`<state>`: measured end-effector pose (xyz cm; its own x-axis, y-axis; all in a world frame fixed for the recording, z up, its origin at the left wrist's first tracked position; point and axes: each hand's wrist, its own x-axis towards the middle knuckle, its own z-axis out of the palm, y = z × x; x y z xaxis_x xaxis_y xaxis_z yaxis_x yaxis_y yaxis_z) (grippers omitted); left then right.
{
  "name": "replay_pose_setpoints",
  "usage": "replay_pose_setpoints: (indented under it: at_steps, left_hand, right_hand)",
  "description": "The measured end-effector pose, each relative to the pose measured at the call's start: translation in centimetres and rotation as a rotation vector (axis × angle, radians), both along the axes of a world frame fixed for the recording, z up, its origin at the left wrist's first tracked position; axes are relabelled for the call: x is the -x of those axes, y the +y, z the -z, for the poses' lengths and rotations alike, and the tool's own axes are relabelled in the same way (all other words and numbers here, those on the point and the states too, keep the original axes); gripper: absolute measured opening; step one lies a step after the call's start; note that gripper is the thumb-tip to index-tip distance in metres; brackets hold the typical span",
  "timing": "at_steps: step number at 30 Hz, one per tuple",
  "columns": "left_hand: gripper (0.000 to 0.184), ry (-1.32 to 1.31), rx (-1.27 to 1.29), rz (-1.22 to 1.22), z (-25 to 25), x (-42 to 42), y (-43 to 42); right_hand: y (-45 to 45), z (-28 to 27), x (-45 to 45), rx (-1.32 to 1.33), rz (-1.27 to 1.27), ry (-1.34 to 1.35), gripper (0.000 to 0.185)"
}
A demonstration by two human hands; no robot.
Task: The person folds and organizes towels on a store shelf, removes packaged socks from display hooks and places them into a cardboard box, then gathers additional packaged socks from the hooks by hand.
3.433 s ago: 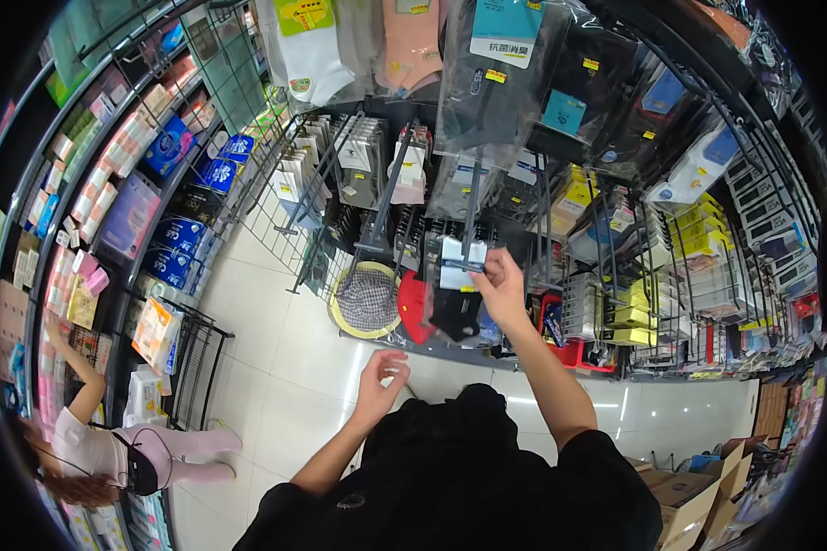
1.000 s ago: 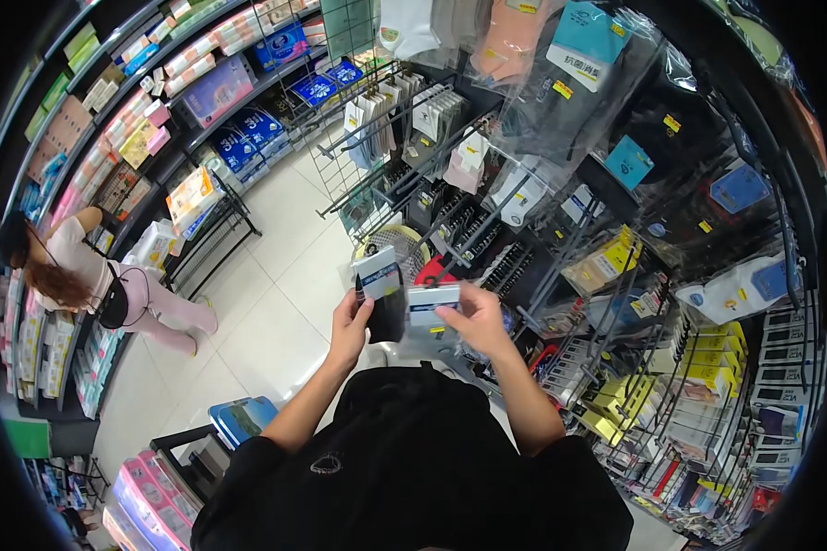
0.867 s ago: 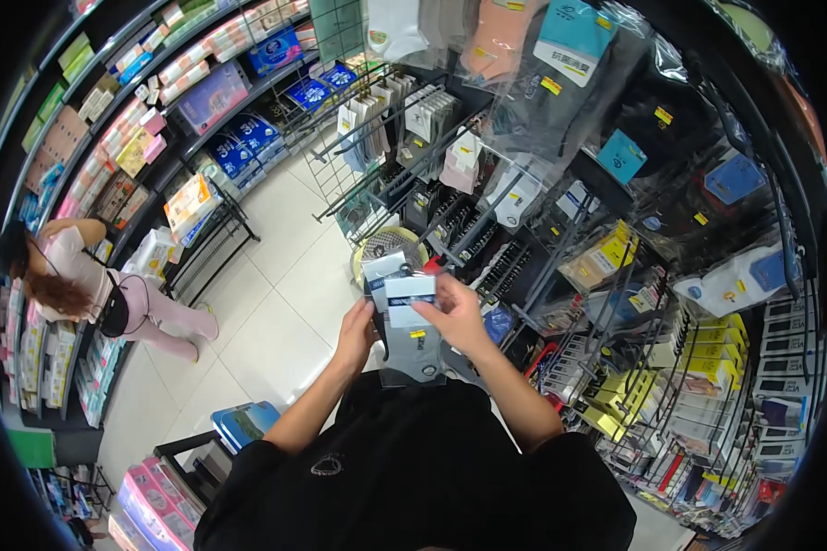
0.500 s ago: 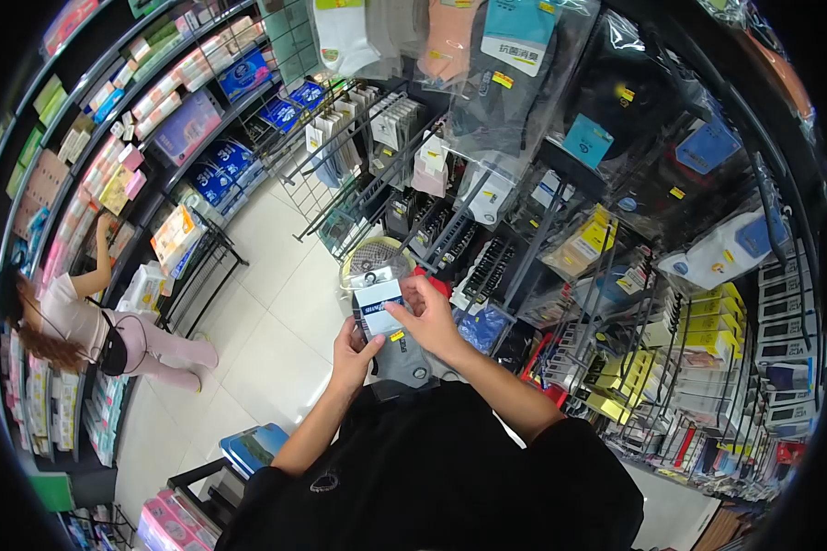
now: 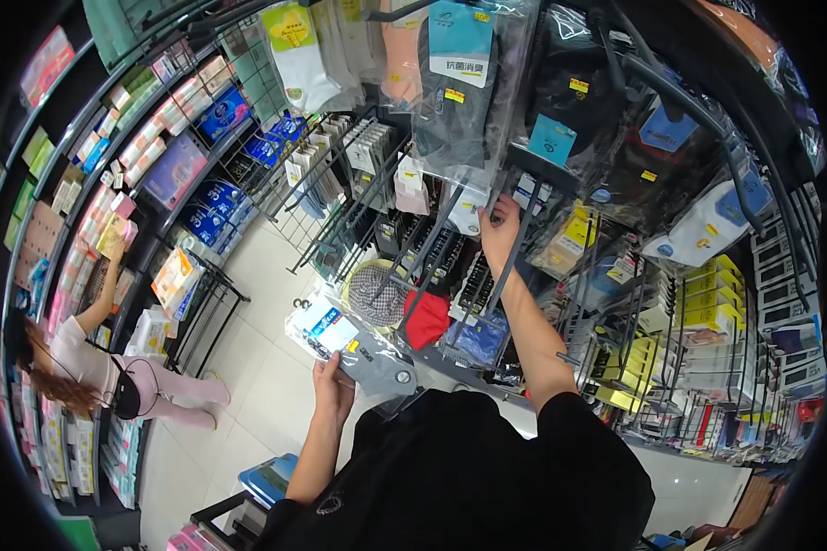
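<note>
Apparently, the step in hand is picking among hanging packs. The left hand [image 5: 333,387] pinches a clear plastic pack of grey socks with a white-and-blue card [image 5: 369,360], held well away from the rack. The right hand [image 5: 500,241], fingers curled, is up beside a white sock pack in clear plastic [image 5: 470,209]; whether it grips anything I cannot tell. The next move probably calls for slipping fingers past the black metal hooks [image 5: 521,241] around that hand.

Pale glossy tile floor [image 5: 271,367], thin seams, bright reflections. Left: long black shelving [image 5: 149,237], tiered, packed, bowed by lens. Low black wire stand [image 5: 225,281] just beside it. Ahead and right: black hook rack [image 5: 698,103], densely hung. Bright indoor light.
</note>
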<state>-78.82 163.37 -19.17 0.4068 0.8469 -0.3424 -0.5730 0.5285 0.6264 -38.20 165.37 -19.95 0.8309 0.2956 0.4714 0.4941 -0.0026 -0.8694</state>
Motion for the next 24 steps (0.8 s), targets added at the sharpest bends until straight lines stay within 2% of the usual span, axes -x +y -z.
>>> replay_pose_setpoints:
  at_steps: [2,5,8,10,12,16,19,24]
  left_hand:
    - [0.037,-0.008,-0.009,-0.012,-0.1,0.0,0.0]
    - [0.038,-0.022,0.006,0.009,-0.7,0.0,-0.3]
    - [0.038,0.065,0.002,0.006,0.4,0.2,-0.6]
    - [0.037,0.181,-0.018,0.009,1.1,0.3,-0.6]
    - [0.036,0.135,-0.042,0.020,0.4,-0.1,-0.6]
    - [0.035,0.123,-0.010,0.017,-0.1,-0.1,-0.6]
    - [0.036,0.134,0.021,0.014,0.5,0.0,-0.1]
    - [0.036,0.138,0.011,0.060,0.3,-0.4,0.3]
  right_hand:
    - [0.4,0.2,-0.7,0.017,-0.025,-0.029,0.044]
    - [1.0,-0.5,-0.7,-0.017,-0.132,0.116,0.033]
    - [1.8,-1.3,-0.9,0.018,-0.190,0.111,0.026]
    - [3.3,0.8,-2.4,-0.049,-0.174,0.038,0.021]
    - [4.0,2.1,-2.8,-0.140,-0.209,0.078,0.017]
    - [0.5,-1.0,1.3,-0.192,-0.314,0.155,0.012]
    - [-2.5,-2.4,4.2,-0.066,-0.446,0.287,0.010]
    - [-5.7,-3.7,8.4,-0.084,-0.608,0.349,0.010]
